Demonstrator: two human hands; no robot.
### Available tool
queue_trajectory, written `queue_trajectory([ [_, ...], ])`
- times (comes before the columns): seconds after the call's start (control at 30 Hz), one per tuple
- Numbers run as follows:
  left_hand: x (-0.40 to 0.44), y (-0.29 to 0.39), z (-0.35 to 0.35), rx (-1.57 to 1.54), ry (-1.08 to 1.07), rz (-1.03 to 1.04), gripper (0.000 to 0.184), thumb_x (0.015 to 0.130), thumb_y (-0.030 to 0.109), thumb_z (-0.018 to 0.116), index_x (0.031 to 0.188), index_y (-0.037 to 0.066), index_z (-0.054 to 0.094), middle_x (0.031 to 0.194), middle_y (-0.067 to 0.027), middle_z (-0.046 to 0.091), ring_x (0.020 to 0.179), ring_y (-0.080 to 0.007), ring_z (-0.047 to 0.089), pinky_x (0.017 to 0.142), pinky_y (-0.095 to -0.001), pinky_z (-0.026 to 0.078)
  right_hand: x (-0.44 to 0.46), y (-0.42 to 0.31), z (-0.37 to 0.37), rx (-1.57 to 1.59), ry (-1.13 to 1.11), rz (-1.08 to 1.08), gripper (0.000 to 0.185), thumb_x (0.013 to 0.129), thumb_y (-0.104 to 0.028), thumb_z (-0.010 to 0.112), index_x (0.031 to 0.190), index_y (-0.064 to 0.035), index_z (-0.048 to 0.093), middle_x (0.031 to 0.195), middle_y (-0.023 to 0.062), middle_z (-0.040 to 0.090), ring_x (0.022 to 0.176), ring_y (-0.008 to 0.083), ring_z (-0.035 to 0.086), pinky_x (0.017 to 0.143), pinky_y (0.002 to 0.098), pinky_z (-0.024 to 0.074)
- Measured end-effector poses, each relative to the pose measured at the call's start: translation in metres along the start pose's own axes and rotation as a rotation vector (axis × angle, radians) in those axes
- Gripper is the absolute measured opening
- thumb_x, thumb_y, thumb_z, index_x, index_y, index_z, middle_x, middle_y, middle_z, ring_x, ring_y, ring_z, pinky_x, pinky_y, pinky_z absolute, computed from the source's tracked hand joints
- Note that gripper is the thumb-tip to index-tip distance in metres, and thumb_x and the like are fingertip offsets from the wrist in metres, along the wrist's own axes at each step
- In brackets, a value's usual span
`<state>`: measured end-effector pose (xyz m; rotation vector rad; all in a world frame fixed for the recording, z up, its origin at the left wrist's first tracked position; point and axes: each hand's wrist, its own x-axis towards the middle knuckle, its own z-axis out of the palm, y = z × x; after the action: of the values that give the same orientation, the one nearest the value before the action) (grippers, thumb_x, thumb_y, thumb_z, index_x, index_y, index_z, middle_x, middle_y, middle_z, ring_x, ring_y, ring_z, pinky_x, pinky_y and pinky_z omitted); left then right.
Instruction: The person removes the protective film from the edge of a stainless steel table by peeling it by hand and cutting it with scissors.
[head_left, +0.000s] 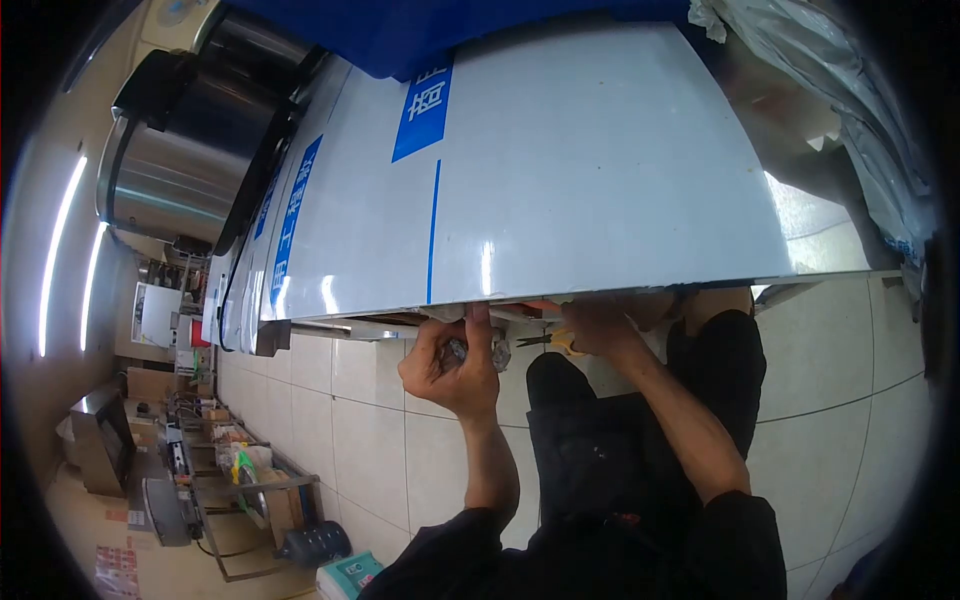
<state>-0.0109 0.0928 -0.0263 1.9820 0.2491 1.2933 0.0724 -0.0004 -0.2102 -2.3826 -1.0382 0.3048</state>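
Observation:
My left hand is at the lower edge of a white panel with blue lettering. Its fingers are curled around crumpled clear plastic, and its thumb points up to the panel edge. To the right, my right hand has its fingers closed around the yellow handle of the scissors. The dark blades lie slightly apart and point left toward my left hand. The panel edge hides part of both hands and whatever lies behind it.
Large metal cookers stand at the upper left. A metal rack with goods, a water bottle and a green box are at the lower left. A plastic bag hangs at the upper right, over pale floor tiles.

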Motion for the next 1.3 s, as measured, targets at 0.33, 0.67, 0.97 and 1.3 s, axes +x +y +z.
queue_trajectory([
  [0.33, 0.005, 0.007, 0.002, 0.009, -0.021, 0.082, 0.014, 0.076, 0.002, 0.070, 0.071, -0.001, 0.057, 0.054, -0.0039, 0.060, 0.047, -0.0050, 0.053, 0.048, -0.0164, 0.040, 0.005, -0.014, -0.009, 0.126, -0.041, -0.031, 0.031, 0.056, -0.013, 0.073, 0.085, -0.0032, 0.064, 0.084, 0.0150, 0.066, 0.085, 0.0324, 0.064, 0.076, 0.0472, 0.0486],
  [0.67, 0.021, -0.025, -0.013, 0.186, -0.057, 0.432, 0.019, 0.068, 0.006, 0.073, 0.064, 0.004, 0.055, 0.047, -0.0014, 0.054, 0.039, -0.0084, 0.046, 0.044, -0.0183, 0.035, 0.003, -0.021, -0.017, 0.081, 0.092, -0.032, 0.031, 0.064, -0.001, 0.069, 0.095, -0.0007, 0.064, 0.088, 0.0178, 0.065, 0.090, 0.0351, 0.063, 0.080, 0.0426, 0.0506],
  [0.97, 0.043, -0.020, -0.026, 0.207, -0.231, 0.571, 0.017, 0.066, 0.007, 0.072, 0.063, 0.006, 0.055, 0.044, 0.0013, 0.048, 0.038, -0.0098, 0.044, 0.043, -0.0197, 0.035, -0.001, -0.012, -0.027, -0.013, -0.009, -0.001, 0.041, 0.062, -0.012, 0.074, 0.101, -0.0062, 0.065, 0.102, 0.0140, 0.064, 0.100, 0.0323, 0.060, 0.086, 0.0461, 0.0476],
  [1.3, 0.065, -0.004, -0.080, 0.076, -0.627, 0.493, 0.019, 0.064, 0.008, 0.069, 0.068, 0.000, 0.052, 0.053, -0.0037, 0.048, 0.045, -0.0107, 0.044, 0.042, -0.0209, 0.032, -0.010, -0.015, -0.051, 0.046, 0.022, 0.041, 0.035, 0.065, -0.018, 0.071, 0.096, -0.0041, 0.065, 0.097, 0.0162, 0.065, 0.093, 0.0330, 0.063, 0.080, 0.0463, 0.0485],
])
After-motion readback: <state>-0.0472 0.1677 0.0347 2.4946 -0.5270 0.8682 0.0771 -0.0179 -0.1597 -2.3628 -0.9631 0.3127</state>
